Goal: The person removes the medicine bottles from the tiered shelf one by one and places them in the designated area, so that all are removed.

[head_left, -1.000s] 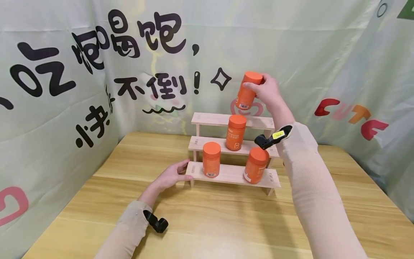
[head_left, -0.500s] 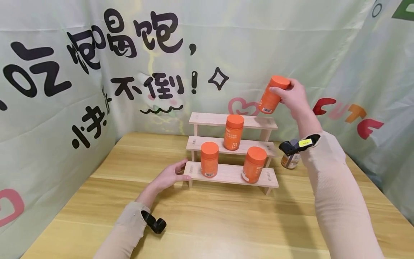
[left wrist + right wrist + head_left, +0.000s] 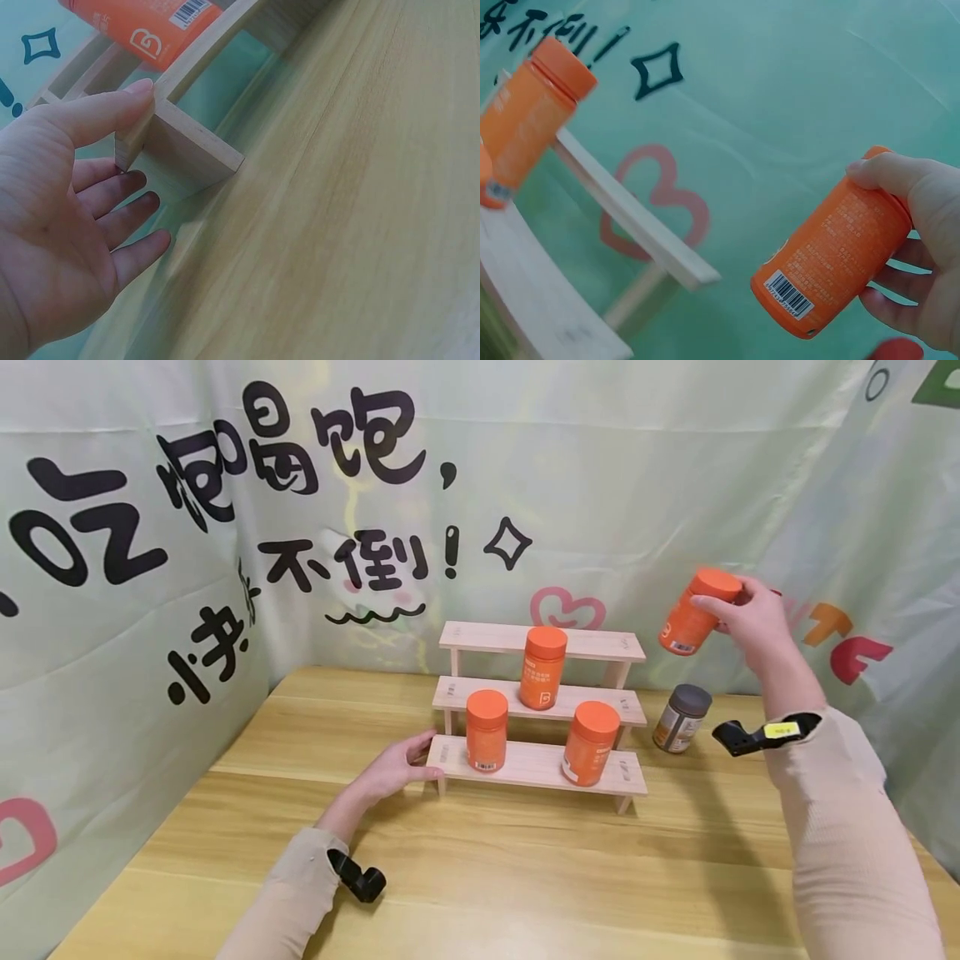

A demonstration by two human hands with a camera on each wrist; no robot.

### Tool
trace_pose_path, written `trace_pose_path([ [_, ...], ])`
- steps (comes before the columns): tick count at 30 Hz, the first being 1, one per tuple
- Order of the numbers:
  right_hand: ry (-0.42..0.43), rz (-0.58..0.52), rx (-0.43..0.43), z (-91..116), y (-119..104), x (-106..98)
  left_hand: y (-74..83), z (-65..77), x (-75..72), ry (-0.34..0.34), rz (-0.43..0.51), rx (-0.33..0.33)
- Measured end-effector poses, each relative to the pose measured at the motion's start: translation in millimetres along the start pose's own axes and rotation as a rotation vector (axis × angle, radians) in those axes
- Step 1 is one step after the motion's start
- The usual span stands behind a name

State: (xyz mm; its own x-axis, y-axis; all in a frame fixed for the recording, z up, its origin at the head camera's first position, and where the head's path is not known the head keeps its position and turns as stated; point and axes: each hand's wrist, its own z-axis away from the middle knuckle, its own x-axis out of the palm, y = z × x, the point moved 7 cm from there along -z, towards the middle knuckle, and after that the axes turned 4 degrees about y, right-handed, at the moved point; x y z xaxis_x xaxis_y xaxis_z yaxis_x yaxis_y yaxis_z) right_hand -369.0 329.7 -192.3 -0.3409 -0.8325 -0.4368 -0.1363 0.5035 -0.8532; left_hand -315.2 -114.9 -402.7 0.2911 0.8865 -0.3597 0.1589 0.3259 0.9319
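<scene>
My right hand (image 3: 757,618) grips an orange jar (image 3: 696,612) near its lid and holds it in the air, tilted, right of a three-step wooden shelf (image 3: 525,764). The barcode side of this jar shows in the right wrist view. My left hand (image 3: 392,768) holds the left end of the lowest step. Its thumb (image 3: 112,112) lies at the board's corner, and the other fingers are loosely bent beside and below it. Two orange jars, one left (image 3: 487,732) and one right (image 3: 591,743), stand on the lowest step. Another orange jar (image 3: 543,668) stands on the middle step.
A jar with a dark grey lid (image 3: 681,718) stands on the wooden table (image 3: 480,877), right of the shelf and below the raised jar. A printed cloth (image 3: 637,460) hangs behind the table and along its left side.
My right hand has carried the orange jar from above the top step to the right and lower, tilting it more. The dark-lidded jar has come into sight. My left hand keeps its place.
</scene>
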Motion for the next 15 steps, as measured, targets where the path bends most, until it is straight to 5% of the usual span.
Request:
trace_pose_path([
  [15, 0.021, 0.186, 0.034, 20, 65, -51, 0.0, 1.3, -2.0, -0.012, 0.023, 0.009],
])
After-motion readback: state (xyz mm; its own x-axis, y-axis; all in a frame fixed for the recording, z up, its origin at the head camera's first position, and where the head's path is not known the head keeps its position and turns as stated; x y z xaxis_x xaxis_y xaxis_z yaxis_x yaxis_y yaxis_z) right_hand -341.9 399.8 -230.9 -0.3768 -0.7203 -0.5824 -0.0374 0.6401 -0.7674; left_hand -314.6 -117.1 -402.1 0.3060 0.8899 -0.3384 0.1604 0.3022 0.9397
